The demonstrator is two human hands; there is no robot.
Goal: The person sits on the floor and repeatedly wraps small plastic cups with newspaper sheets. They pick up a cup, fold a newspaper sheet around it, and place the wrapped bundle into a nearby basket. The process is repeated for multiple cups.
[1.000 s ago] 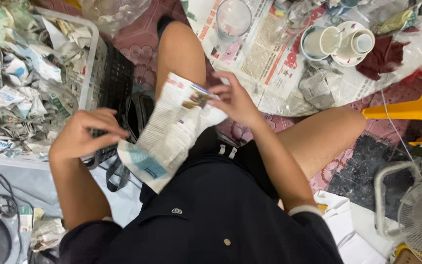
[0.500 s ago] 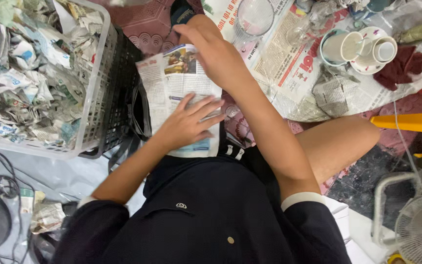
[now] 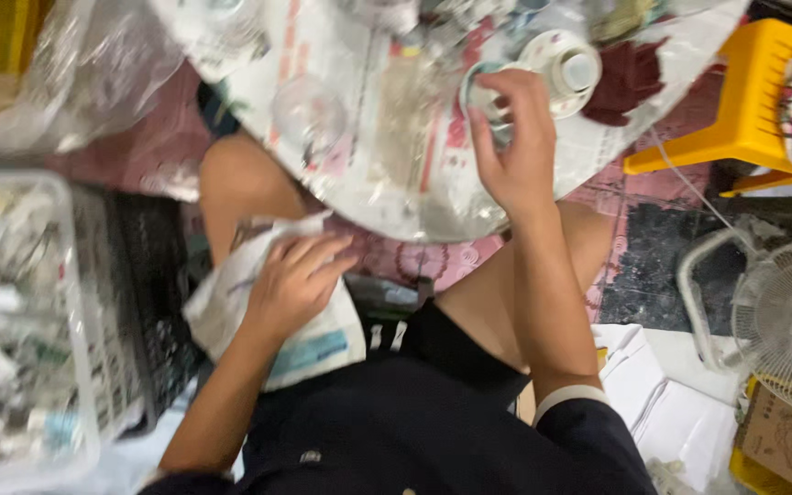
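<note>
The small pale cup (image 3: 488,96) sits on the newspaper sheet (image 3: 387,137) spread over the floor, far from me and a little right of centre. My right hand (image 3: 511,147) has reached out to it; the grip is closed around the cup, fingers curled over its rim and thumb on the near side. Just right of it stand more white cups on a saucer (image 3: 570,64), and a dark red cloth (image 3: 630,78) lies touching them on the right.

Nearer, on my left thigh, lies a folded newspaper page (image 3: 309,344). My left hand (image 3: 295,280) presses flat on it, fingers spread, the grip wide and clasping nothing.

A clear glass bowl (image 3: 309,115) rests on the sheet to the left. Further left stands a white plastic basket (image 3: 80,367) filled with crumpled paper. On the right are a yellow stool (image 3: 744,110) and, nearer, a white fan (image 3: 786,316).
</note>
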